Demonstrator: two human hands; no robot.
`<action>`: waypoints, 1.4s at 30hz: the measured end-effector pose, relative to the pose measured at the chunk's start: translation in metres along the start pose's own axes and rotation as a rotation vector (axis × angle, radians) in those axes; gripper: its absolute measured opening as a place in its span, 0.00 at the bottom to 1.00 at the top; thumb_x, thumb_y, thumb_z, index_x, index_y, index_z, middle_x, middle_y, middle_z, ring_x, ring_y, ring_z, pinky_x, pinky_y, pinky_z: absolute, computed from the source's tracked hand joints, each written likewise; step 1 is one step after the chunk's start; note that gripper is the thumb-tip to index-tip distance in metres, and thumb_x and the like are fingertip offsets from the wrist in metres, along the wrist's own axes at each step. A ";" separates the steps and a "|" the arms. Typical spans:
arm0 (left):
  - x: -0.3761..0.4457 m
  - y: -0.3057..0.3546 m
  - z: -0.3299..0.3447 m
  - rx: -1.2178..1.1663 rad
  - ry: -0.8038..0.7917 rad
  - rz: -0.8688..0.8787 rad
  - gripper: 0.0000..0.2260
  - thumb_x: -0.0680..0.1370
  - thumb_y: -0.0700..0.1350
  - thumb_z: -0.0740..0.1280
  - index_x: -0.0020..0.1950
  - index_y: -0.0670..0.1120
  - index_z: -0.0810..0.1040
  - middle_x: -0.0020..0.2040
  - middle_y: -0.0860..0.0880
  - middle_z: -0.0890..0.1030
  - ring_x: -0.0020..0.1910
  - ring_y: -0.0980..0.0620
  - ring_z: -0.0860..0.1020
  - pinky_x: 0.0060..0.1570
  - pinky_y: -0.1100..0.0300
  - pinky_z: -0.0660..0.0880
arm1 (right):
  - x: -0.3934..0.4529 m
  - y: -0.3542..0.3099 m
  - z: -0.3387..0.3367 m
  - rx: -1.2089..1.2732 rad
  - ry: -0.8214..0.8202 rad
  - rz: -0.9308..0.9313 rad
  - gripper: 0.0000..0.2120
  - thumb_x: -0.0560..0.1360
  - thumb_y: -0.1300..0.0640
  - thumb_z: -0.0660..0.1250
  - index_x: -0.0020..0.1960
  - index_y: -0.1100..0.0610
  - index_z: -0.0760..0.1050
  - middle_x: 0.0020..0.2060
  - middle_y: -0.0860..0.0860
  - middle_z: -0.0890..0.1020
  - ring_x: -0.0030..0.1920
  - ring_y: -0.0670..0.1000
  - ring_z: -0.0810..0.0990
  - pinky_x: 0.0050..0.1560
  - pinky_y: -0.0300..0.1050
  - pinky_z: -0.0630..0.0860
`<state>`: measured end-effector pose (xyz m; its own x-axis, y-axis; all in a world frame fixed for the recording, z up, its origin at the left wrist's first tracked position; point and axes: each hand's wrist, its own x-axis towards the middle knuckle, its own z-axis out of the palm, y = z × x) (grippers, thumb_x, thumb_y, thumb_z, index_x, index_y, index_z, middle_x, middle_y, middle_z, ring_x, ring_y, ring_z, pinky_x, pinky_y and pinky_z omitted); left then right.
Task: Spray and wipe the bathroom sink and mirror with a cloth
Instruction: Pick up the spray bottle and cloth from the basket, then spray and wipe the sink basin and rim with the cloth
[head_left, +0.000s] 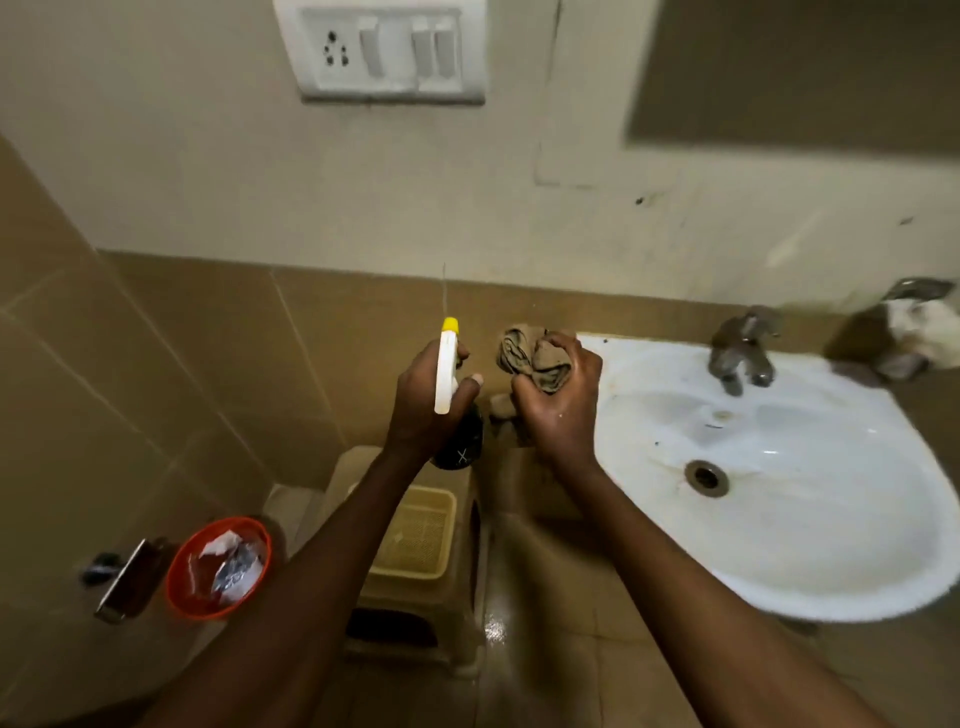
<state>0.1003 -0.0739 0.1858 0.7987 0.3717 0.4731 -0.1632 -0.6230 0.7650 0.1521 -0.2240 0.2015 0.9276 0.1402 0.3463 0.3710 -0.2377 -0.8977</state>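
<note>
The cloth (535, 358), brown and bunched, sits crumpled in the right hand (558, 395), whose fingers curl round it just left of the white sink (810, 551). The left hand (423, 400) grips a spray bottle (447, 374) with a white head and yellow nozzle pointing toward the far wall. The sink's tap (740, 351) stands at its far rim. The mirror (800, 73) hangs on the wall at far right. Below left, a red bin (179, 571) holds scraps.

White sink (810, 561), brown cloth (530, 358)
</note>
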 end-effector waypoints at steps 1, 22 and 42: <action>0.000 0.018 0.008 -0.020 -0.025 0.004 0.17 0.71 0.50 0.66 0.53 0.40 0.76 0.46 0.42 0.81 0.44 0.42 0.80 0.45 0.49 0.76 | 0.001 -0.006 -0.021 -0.016 0.022 0.000 0.21 0.66 0.57 0.69 0.58 0.54 0.73 0.52 0.55 0.73 0.49 0.30 0.69 0.49 0.22 0.67; -0.047 0.318 0.211 -0.232 -0.356 0.014 0.12 0.71 0.50 0.67 0.52 0.49 0.76 0.47 0.51 0.81 0.46 0.50 0.79 0.48 0.54 0.76 | -0.012 -0.023 -0.396 -0.253 0.355 0.065 0.18 0.66 0.55 0.69 0.55 0.56 0.73 0.56 0.51 0.67 0.48 0.45 0.72 0.48 0.33 0.68; -0.016 0.217 0.379 -0.158 -0.573 -0.156 0.13 0.72 0.51 0.68 0.51 0.44 0.76 0.43 0.47 0.81 0.40 0.53 0.78 0.43 0.64 0.73 | 0.080 0.145 -0.419 -0.426 0.201 0.093 0.19 0.63 0.66 0.73 0.52 0.58 0.74 0.54 0.48 0.67 0.50 0.49 0.73 0.47 0.39 0.70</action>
<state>0.2717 -0.4758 0.1790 0.9972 -0.0063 0.0741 -0.0686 -0.4650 0.8827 0.2985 -0.6500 0.2127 0.9321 -0.0793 0.3533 0.2317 -0.6193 -0.7502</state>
